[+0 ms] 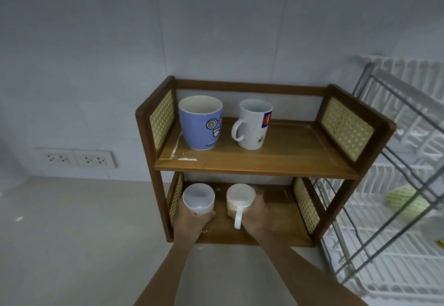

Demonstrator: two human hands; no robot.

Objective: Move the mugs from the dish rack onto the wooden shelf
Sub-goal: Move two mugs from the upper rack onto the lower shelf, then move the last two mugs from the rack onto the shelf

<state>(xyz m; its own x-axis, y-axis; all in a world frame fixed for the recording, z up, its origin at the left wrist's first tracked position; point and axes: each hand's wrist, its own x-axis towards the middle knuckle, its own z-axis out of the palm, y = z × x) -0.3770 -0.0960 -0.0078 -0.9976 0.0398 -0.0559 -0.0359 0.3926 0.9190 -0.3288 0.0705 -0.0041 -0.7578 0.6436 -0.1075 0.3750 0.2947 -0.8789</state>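
A two-tier wooden shelf with rattan side panels stands against the wall. On its upper tier sit a blue mug with a cartoon face and a white mug with a printed logo, both upright. My left hand grips a plain white mug at the lower tier's left. A cream speckled mug with a white handle facing me is held by my right hand on the lower tier. The white wire dish rack stands to the right.
A pale green object lies in the dish rack's lower level. Two wall sockets sit at the left above the grey counter. The right part of both shelf tiers is bare wood.
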